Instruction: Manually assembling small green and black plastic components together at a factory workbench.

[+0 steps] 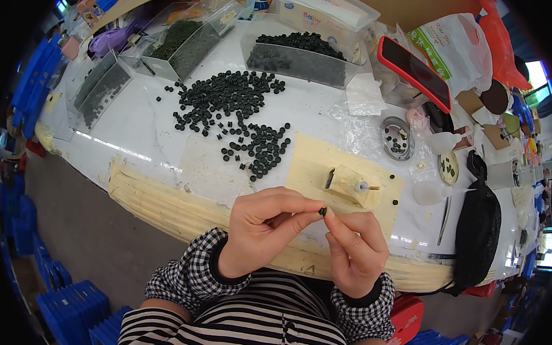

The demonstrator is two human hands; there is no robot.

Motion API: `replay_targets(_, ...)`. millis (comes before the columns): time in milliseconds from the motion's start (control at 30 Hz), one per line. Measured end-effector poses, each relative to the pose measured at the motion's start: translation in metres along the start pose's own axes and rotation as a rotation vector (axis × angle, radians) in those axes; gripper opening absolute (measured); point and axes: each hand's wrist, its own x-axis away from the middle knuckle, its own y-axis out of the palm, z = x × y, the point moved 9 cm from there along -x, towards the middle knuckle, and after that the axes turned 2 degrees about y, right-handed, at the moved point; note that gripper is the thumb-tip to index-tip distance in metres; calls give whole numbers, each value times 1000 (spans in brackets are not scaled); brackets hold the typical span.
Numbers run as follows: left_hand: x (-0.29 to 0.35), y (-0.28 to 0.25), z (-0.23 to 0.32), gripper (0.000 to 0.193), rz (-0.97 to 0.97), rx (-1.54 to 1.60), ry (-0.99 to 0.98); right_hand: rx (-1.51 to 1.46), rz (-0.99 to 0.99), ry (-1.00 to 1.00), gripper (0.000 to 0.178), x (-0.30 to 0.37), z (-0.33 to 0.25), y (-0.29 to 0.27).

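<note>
A small black grooved rubber-like part [322,211] is pinched between the thumb and index fingertip of my left hand [265,230]. My right hand [357,245] meets it from the other side, its fingers curled and the index fingertip against the part. Just beyond both hands, a cream taped block [350,184] with a brass-coloured pin pointing right sits on a yellow sheet [310,155]. Many more of the black parts lie in a loose pile [233,95], with a nearer cluster [264,151] to the left of the sheet.
Clear bins [301,70] of black pieces stand at the back. Right of the sheet lie a round metal tin [397,138], a squeeze bottle [430,193], tweezers [444,221] and a black mesh bag [478,228]. A red-cased phone [414,74] leans behind. Padded tape covers the table's front edge [159,199].
</note>
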Motion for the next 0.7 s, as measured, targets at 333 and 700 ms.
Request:
replay_targets(333, 0, 0, -2, 20, 2, 21, -25, -7, 9, 15, 39, 0, 1, 0)
replay_targets(700, 0, 0, -1, 22, 13, 17, -24, -4, 19, 19, 38, 0, 2, -1)
